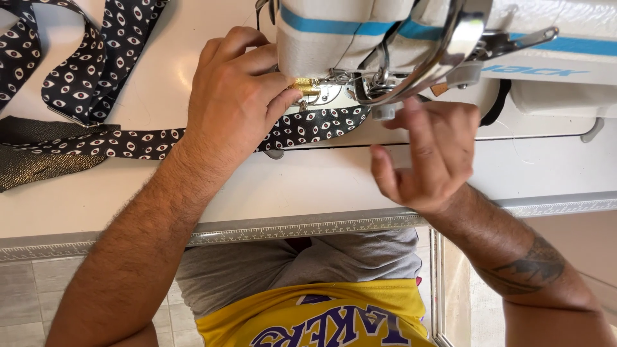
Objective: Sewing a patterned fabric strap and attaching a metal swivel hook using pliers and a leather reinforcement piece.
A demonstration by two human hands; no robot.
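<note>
A white table (96,199) with a ribbed metal edge fills the view, tiled floor showing below it at seven o'clock. A white sewing machine (334,38) with a blue stripe sits at twelve o'clock, its metal arm and levers hanging over the work.

The strap (128,142) — black with small white eye shapes — runs from a loose heap at ten o'clock across the table and in under the machine's foot near the centre. A gold clip (307,88) sits right at the needle area, so I'd judge the sewing is at the end of the strap where the hardware goes on; most of the length lies slack behind, and I can't tell how much of it is already stitched. A dull grey-gold fabric (32,160) lies at nine o'clock, partly under the strap.

The left hand (234,96) lies flat over the strap, palm down, fingers and thumb pinched narrow against the clip and the strap end, pressing them to the bed. The right hand (427,154) hovers at three o'clock, palm turned up and fingers loosely curled — holding nothing, its fingertips near the machine's lever.
</note>
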